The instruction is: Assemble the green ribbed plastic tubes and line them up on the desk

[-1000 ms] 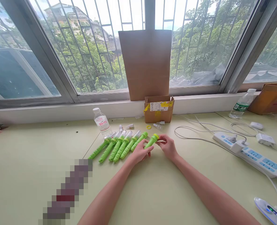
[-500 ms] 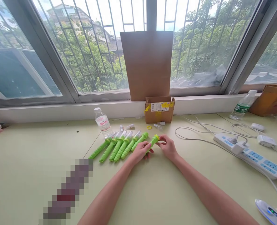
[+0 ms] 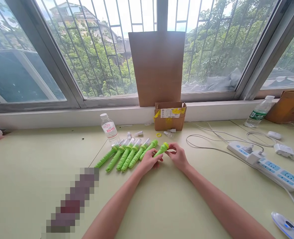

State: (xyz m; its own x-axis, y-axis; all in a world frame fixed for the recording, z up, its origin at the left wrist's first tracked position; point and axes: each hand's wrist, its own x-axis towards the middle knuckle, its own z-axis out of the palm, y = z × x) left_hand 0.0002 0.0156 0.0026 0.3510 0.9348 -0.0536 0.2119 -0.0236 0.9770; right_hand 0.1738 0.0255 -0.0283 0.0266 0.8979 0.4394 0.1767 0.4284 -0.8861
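Observation:
My left hand [image 3: 149,161] is closed round the lower part of a green plastic stick [image 3: 161,150], which has a flared head with a yellow ring [image 3: 166,145] at its top. Thumb and fingers of my right hand [image 3: 179,156] pinch at that head from the right side; the fingertips are partly hidden. Left of my hands, several similar green sticks [image 3: 130,158] lie slanted side by side, most with a clear tip. A separate yellow ring [image 3: 158,135] and a small clear piece with a white end [image 3: 168,134] lie beyond my hands.
Behind stands a small cardboard box [image 3: 170,122], with a tall cardboard sheet [image 3: 158,69] against the window. A water bottle [image 3: 110,131] is at the left. On the right are a power strip [image 3: 266,166], cables, a charger [image 3: 283,150] and another bottle [image 3: 258,113].
The held green stick has tilted slightly, and the left fingers have shifted a little on it. Otherwise both hands stay in nearly the same place, with a slight camera shift.

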